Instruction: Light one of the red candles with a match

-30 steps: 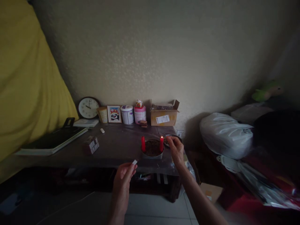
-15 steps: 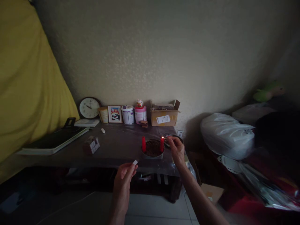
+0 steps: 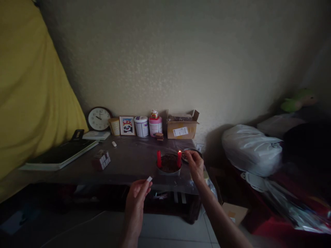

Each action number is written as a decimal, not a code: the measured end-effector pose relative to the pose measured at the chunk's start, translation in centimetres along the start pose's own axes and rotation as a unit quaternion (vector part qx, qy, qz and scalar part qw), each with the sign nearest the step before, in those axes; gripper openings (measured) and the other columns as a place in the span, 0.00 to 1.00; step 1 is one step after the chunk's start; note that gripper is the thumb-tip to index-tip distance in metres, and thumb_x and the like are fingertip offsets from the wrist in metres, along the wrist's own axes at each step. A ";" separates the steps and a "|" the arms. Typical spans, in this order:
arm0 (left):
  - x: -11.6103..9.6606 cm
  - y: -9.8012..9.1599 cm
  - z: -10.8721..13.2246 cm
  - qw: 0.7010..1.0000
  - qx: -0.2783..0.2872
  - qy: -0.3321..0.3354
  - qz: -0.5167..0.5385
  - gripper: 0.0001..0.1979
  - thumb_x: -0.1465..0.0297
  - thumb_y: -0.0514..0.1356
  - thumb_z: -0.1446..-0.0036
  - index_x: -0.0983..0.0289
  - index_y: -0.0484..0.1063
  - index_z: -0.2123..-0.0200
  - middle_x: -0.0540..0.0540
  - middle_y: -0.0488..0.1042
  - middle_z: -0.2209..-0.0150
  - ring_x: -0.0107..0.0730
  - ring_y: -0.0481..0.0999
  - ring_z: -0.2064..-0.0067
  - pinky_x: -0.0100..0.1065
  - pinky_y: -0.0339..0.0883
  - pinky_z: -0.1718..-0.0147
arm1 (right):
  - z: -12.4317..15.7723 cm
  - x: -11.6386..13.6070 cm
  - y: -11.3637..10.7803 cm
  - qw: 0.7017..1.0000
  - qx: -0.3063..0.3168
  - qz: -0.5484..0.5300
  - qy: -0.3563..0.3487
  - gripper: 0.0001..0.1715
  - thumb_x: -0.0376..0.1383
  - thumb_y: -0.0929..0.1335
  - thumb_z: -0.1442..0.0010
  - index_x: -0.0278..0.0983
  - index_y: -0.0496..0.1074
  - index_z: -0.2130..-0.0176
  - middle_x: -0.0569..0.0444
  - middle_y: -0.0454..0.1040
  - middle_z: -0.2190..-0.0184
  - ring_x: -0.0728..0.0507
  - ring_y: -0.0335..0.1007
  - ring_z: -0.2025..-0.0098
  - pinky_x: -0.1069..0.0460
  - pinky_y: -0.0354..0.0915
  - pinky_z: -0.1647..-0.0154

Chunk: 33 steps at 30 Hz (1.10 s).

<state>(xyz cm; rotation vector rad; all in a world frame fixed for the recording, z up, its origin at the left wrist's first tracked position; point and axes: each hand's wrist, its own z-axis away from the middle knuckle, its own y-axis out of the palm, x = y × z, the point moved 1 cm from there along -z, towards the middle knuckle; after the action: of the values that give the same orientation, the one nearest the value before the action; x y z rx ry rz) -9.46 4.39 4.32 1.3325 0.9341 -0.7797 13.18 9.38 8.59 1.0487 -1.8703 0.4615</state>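
Two red candles stand in a round bowl [image 3: 169, 169] of dark fill near the table's front edge. The right candle [image 3: 179, 159] shows a small flame at its tip; the left candle [image 3: 159, 159] is unlit. My right hand [image 3: 194, 165] is pinched on a thin stick, probably a match, with its tip at the right candle's flame. My left hand [image 3: 138, 194] hovers in front of the table, fingers closed on a small white box [image 3: 149, 178], possibly a matchbox.
A dark table [image 3: 124, 165] holds a cube puzzle [image 3: 101, 159], a black folder [image 3: 58, 155], a clock [image 3: 97, 118], a panda picture [image 3: 126, 125], two jars [image 3: 148, 126] and a cardboard box [image 3: 181, 128]. A small dish [image 3: 190, 151] sits behind my right hand. A white bag [image 3: 249, 148] lies right.
Almost nothing has moved. My right hand still holds the stick at the right candle's wick, and the view has drifted slightly.
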 end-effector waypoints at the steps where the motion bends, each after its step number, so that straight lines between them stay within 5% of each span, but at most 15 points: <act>1: 0.0 0.0 0.0 1.000 0.000 0.001 0.000 0.16 0.59 0.65 0.56 0.64 0.72 0.67 0.54 0.75 0.65 0.35 0.72 0.58 0.35 0.63 0.59 | 0.0 0.0 0.0 1.000 0.001 -0.002 0.000 0.15 0.46 0.67 0.48 0.35 0.71 0.71 0.55 0.72 0.74 0.47 0.66 0.70 0.52 0.62 0.65; 21: 0.1 -0.1 -0.1 1.000 0.010 -0.002 -0.003 0.17 0.59 0.64 0.56 0.64 0.70 0.66 0.54 0.74 0.64 0.35 0.72 0.58 0.35 0.62 0.58 | -0.1 -0.3 -0.1 1.000 -0.007 -0.014 0.019 0.16 0.47 0.69 0.50 0.35 0.72 0.71 0.55 0.72 0.74 0.47 0.67 0.69 0.52 0.62 0.66; 33: 0.2 -0.1 -0.1 1.000 0.013 -0.005 -0.002 0.16 0.60 0.64 0.55 0.64 0.70 0.66 0.54 0.74 0.63 0.34 0.71 0.58 0.34 0.62 0.57 | -0.3 1.2 -1.2 0.990 0.010 -0.119 0.071 0.13 0.43 0.71 0.53 0.36 0.72 0.71 0.59 0.71 0.76 0.51 0.65 0.74 0.55 0.63 0.70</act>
<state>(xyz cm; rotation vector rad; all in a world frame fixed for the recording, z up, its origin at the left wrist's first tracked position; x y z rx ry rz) -9.51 4.49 4.08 1.3483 0.9210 -0.8028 14.02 8.34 9.63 1.2022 -1.5947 0.4038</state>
